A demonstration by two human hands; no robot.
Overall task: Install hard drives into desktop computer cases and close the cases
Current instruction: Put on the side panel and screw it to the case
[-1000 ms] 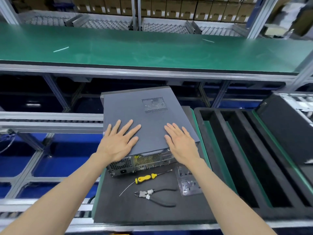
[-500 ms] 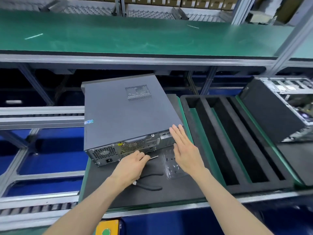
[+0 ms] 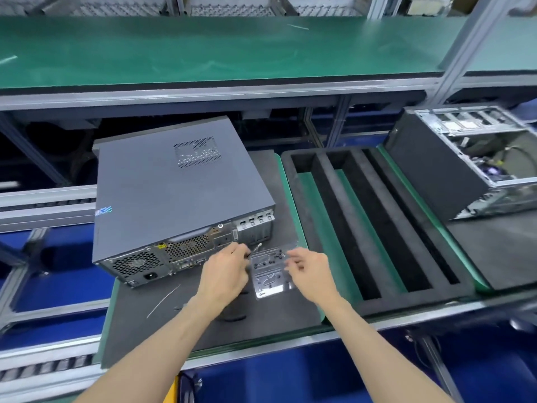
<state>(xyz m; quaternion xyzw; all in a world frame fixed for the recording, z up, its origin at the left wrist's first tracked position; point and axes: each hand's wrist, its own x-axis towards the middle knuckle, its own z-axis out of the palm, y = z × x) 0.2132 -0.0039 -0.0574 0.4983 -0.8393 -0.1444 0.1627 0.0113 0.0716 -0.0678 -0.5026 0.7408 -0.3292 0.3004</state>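
- Head view, the case in hand: the grey desktop case [image 3: 180,196] lies flat on the dark foam mat [image 3: 139,324] at the left of the counter, with its rear panel turned to the near side. Its side cover is on and looks flush along the near edge, so I judge that the drive inside is already fitted and the closing is nearly done; the drive itself is hidden.
- Head view, the hands: both are just near of the rear panel, over a small clear plastic tray [image 3: 268,274] that holds little dark parts, probably screws.
- The left hand [image 3: 225,276] has its fingers curled, and a thin metal tip sticks out beyond them toward the case; it seems to grip a tool, most likely a screwdriver, but the handle is covered, so I cannot say for sure.
- The right hand [image 3: 311,271] hovers over the right edge of the tray with fingers loosely bent; the picture is blurred there, and I cannot tell whether its grip holds a screw.
- What is left here, in my judgement: to take a screw and fix the cover at the rear.
- Head view, far right: a second case [image 3: 453,164] stands tilted on another mat, open, its inside frame and cables showing. It still needs its cover.
- Between the two cases lies a black slotted foam tray [image 3: 374,303], with nothing in its slots.
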